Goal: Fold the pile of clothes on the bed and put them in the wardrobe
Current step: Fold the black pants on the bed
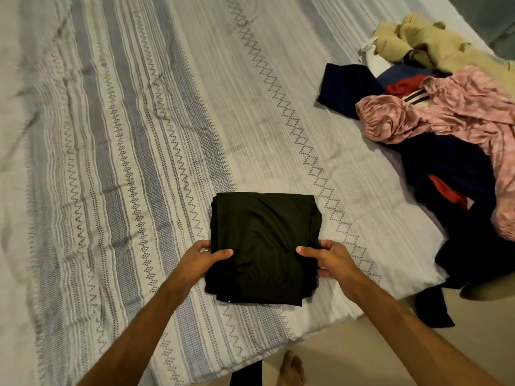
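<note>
A black garment point(264, 235), folded into a thick square, lies on the bed point(125, 135) near its front edge. My left hand point(204, 259) grips its left side, thumb on top and fingers underneath. My right hand point(331, 259) grips the right side the same way. To the right sits a loose pile of clothes point(451, 151): a pink patterned piece point(459, 112) on top, dark navy items point(457, 174) below, red cloth peeking out, and beige garments point(423, 37) at the far end. The wardrobe is out of view.
The bed wears a white and grey-blue striped cover with zigzag patterns, its wide left part bare. A dark strip of cloth point(434, 307) hangs off the bed's right corner toward the pale floor point(362, 355). My bare foot point(292, 369) stands by the bed edge.
</note>
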Motion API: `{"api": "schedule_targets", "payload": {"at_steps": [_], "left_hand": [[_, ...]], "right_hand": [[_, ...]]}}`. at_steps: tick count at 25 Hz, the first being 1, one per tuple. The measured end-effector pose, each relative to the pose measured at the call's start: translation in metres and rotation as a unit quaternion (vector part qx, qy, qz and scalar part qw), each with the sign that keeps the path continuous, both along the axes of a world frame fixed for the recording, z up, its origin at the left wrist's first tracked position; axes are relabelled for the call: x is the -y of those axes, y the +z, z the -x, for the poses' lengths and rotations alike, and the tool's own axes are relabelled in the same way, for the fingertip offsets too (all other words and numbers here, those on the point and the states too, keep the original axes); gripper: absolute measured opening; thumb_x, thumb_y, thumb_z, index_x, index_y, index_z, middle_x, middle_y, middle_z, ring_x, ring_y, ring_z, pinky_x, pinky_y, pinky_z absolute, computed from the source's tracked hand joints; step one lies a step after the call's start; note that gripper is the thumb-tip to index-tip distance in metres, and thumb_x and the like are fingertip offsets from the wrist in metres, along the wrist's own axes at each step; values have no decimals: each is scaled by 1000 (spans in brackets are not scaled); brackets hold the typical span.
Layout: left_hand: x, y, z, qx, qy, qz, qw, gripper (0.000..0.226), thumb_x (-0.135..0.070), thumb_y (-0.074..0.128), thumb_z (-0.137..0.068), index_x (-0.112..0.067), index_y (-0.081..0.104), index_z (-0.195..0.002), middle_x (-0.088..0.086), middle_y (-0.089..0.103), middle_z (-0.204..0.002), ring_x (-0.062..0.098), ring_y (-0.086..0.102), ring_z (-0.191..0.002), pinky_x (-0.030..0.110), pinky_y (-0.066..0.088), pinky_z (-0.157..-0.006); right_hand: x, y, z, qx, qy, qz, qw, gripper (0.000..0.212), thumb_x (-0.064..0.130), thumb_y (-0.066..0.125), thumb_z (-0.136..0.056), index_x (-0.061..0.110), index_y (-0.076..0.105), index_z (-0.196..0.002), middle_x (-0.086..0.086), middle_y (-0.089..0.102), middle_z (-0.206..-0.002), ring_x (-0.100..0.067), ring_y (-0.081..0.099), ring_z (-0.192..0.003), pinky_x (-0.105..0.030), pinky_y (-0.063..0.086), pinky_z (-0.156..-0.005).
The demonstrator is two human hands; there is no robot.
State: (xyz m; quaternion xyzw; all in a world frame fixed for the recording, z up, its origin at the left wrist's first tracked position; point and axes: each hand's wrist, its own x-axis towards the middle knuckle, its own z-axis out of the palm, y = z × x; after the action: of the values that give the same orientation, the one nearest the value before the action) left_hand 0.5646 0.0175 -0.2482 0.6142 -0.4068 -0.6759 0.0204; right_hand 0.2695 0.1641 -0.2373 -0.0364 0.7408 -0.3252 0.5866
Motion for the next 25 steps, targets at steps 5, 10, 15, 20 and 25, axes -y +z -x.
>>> {"api": "schedule_targets", "payload": {"at_steps": [5,10,15,20,25], "left_hand": [[-3,0,23,-33,-54,-20,998,59,-42,98,-65,-33,67,-114,-10,77,-107,6,76,-93,19,58,-75],[-9,-3,27,-42,-47,-16,998,58,-38,99,-66,-35,65,-114,-13,77,-106,10,75,-100,26,59,-85],[-12,4,17,-84,-62,-20,994,55,-35,92,-78,-31,66,-127,-12,78,-117,9,73,-110,30,57,-98],[-19,28,8,-110,-35,3,993,58,-31,89,-81,-26,64,-133,-9,76,-122,11,72,-113,31,57,-99],[-45,43,-14,-109,-96,-60,988,72,-25,90,-82,-29,55,-144,-10,71,-134,11,68,-123,36,53,-110]], "right_hand": [[7,-9,-13,-135,39,-57,988,54,36,90,-79,8,64,-117,-5,69,-117,-25,66,-105,-36,57,-89],[11,-8,-39,-179,-56,-49,981,72,42,94,-71,16,52,-124,-7,62,-119,-27,63,-106,-39,56,-89],[5,1,-43,69,11,0,998,73,38,97,-67,25,57,-126,7,68,-120,-15,65,-108,-29,54,-86],[-12,-7,-48,72,-4,40,997,89,36,99,-63,22,51,-137,7,65,-130,-17,62,-120,-37,51,-108],[-28,1,-55,135,56,12,989,87,31,101,-59,19,60,-136,0,73,-126,-23,69,-117,-44,54,-107]]}}
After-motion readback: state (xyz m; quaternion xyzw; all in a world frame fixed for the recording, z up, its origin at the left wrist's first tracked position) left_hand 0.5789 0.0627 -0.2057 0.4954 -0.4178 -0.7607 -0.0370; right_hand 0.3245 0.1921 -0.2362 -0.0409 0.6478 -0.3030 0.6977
